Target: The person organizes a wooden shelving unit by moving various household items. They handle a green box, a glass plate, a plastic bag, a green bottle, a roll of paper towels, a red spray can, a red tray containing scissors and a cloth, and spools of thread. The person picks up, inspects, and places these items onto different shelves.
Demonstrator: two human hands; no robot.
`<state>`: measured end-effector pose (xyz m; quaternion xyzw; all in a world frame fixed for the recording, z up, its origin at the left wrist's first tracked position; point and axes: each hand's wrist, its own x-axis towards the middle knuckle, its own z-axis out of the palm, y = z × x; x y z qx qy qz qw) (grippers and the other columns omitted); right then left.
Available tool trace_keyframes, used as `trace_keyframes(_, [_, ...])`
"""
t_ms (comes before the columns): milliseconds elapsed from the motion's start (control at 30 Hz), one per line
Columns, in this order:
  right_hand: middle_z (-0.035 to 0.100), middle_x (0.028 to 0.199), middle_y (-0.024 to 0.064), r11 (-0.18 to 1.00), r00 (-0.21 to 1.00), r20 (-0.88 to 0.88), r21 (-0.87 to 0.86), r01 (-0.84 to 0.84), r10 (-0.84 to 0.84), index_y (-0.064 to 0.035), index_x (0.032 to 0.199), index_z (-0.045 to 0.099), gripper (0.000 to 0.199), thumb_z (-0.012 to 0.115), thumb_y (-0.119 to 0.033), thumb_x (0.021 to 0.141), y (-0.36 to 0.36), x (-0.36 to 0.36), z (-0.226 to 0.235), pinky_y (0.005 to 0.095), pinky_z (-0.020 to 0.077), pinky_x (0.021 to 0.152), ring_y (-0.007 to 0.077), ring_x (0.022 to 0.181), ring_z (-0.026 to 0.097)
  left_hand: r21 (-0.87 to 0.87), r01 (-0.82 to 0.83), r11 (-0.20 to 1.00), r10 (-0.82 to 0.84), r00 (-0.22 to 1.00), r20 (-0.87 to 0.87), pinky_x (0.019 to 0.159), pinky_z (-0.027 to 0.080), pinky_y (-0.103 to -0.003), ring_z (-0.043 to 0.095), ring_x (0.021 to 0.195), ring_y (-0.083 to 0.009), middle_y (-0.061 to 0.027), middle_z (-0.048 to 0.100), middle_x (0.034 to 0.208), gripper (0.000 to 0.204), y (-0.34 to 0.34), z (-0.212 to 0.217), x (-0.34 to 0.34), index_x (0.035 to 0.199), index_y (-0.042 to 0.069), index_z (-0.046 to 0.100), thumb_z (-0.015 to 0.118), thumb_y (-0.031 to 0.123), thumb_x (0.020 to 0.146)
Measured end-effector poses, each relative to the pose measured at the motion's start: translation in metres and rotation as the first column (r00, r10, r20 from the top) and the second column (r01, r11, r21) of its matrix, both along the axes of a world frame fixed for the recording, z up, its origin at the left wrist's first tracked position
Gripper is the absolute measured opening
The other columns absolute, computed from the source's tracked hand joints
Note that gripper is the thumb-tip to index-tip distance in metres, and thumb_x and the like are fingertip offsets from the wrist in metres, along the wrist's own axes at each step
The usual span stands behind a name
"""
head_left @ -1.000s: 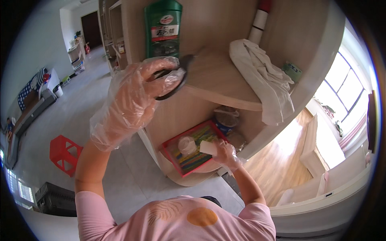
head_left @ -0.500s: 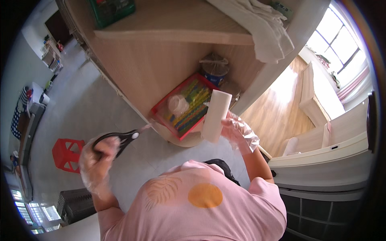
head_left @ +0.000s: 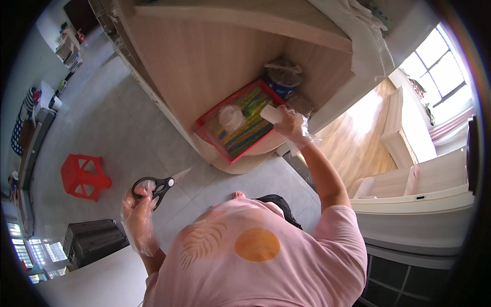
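My left hand (head_left: 142, 202), in a clear plastic glove, is closed round the handles of black-handled scissors (head_left: 164, 187). Their metal blades point up and to the right, over the floor. My right hand (head_left: 292, 126), gloved the same way, grips a white oblong block-like object (head_left: 271, 114), seen mostly end-on; its kind is unclear. It is over the right side of a shallow red-rimmed box (head_left: 217, 144) on the low shelf; whether it touches cannot be made out. A round whitish translucent container (head_left: 231, 117) rests on the box's colourful yellow, green and blue surface.
Behind the box stands a blue tin (head_left: 282, 84) with plastic over its top. White cloth (head_left: 353, 25) hangs from the shelf above. A red stool (head_left: 84, 176) and a dark ridged case (head_left: 94, 240) stand on the left. The wooden cabinet wall (head_left: 204, 56) bounds the shelf.
My right hand has reached forward with the white object, tipping it from upright to nearly end-on over the box. The scissors have shifted slightly down, still in my left hand. The view has shifted.
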<state>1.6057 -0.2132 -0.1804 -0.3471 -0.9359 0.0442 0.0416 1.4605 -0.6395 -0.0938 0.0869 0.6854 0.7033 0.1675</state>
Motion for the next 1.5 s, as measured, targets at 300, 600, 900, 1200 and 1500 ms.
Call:
trace_keyframes(300, [0.058,0.099,0.0211,0.984,0.997,-0.067,0.176,0.039,-0.028,-0.0034,0.116,0.052,0.044,0.055,-0.025,0.078,-0.007,0.005,-0.002,0.0444,0.0483,0.072,0.0367,0.088,0.059,0.112,-0.119,0.986,0.117,0.993,0.029,0.052,0.034,-0.015,0.037,0.051,-0.0012,-0.0060,0.060,0.091,0.008,0.002,-0.011,0.010,0.085,0.009,0.052,0.052,0.002,0.081])
trace_keyframes(600, [0.061,0.106,0.0137,0.864,0.609,-0.630,0.455,-0.214,0.482,-0.0025,0.114,0.055,0.042,0.064,-0.024,0.079,-0.057,0.066,0.330,0.0326,0.0450,0.088,0.0216,0.099,0.058,0.076,-0.161,0.984,0.159,0.987,0.025,0.070,0.039,-0.022,0.051,0.083,-0.0090,-0.0044,0.058,0.096,0.006,0.023,0.011,0.032,0.087,0.009,0.053,0.051,0.005,0.083])
trace_keyframes(900, [0.057,0.114,0.0138,0.869,0.932,-0.335,0.492,0.046,0.140,-0.0056,0.124,0.048,0.052,0.063,-0.028,0.080,0.075,-0.011,0.345,0.0334,0.0440,0.088,0.0231,0.101,0.056,0.153,-0.246,0.957,0.242,0.969,0.043,0.075,0.042,-0.024,0.052,0.084,-0.0082,-0.0046,0.060,0.097,0.009,0.023,0.007,0.043,0.088,0.010,0.055,0.051,0.004,0.083])
trace_keyframes(1200, [0.057,0.116,0.0146,0.883,0.452,-0.782,0.469,-0.026,0.428,-0.0093,0.126,0.046,0.050,0.059,-0.027,0.081,-0.063,0.121,0.270,0.0359,0.0450,0.086,0.0278,0.099,0.058,0.119,-0.426,0.897,0.414,0.903,0.114,0.073,0.040,-0.023,0.053,0.086,-0.0072,-0.0049,0.061,0.099,0.008,0.008,-0.052,0.030,0.089,0.012,0.059,0.056,0.008,0.083])
trace_keyframes(1500, [0.057,0.117,0.0154,0.924,0.875,-0.402,-0.364,0.119,-0.271,-0.0129,0.127,0.044,0.049,0.056,-0.027,0.082,-0.074,0.040,0.007,0.0383,0.0460,0.085,0.0324,0.098,0.059,0.158,-0.377,0.913,0.359,0.924,0.132,0.066,0.039,-0.019,0.041,0.059,-0.0043,-0.0044,0.060,0.099,0.009,-0.034,-0.109,-0.013,0.087,0.010,0.057,0.056,0.003,0.082])
